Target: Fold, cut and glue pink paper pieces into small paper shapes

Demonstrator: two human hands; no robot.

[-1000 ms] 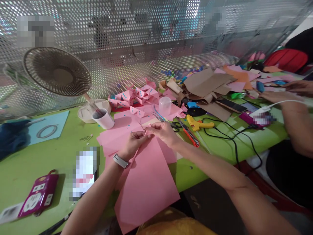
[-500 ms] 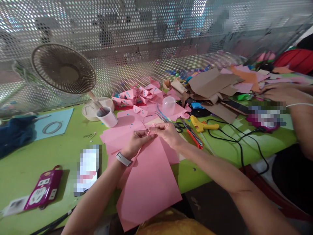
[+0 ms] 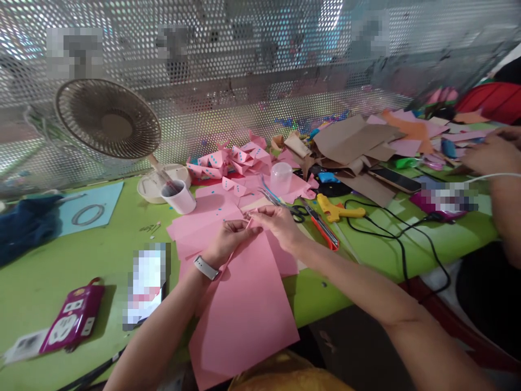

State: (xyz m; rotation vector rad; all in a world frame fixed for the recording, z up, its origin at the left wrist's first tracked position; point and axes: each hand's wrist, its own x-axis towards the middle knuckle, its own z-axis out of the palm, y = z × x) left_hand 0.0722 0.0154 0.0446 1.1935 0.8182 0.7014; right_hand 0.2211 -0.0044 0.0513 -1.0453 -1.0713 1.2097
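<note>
Left hand (image 3: 228, 239) and right hand (image 3: 277, 222) both pinched on small folded pink paper piece (image 3: 249, 219) between fingertips. Likely light, floppy, creases easily; grip edges.

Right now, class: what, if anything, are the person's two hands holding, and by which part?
Both hands, left hand and right hand, pinch the far top edge of the pink paper sheet between their fingers; the sheet's near end hangs over the green table.

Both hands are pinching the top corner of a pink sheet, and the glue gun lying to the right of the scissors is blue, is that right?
Not quite: the glue gun is yellow, not blue, as the head view shows. The rest holds: left hand and right hand pinch the top corner of the pink sheet, and the gun lies right of the scissors.
</note>
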